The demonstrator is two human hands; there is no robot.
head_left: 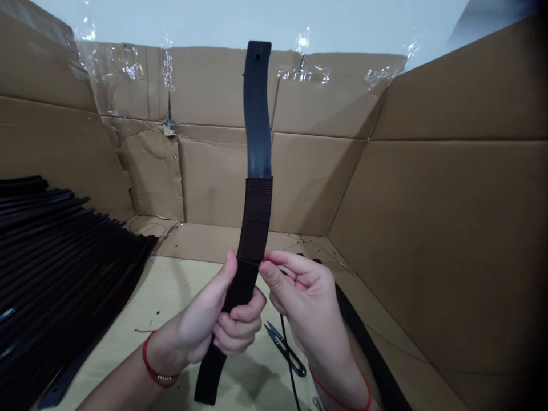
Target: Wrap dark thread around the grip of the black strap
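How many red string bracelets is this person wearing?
2: the left wrist's bracelet, with small gold beads, and the right wrist's bracelet, partly cut off by the picture's lower edge.

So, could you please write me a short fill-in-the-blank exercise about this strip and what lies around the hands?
The strip held by the left hand has a small ____ near its top end.
A stack of strips lies to the ____ of the hands.
A ____ string circles the left wrist.

Missing words: hole; left; red.

a pale cardboard sheet (180, 285) holds stacked black straps (55, 257) and black-handled thread snips (285, 349).
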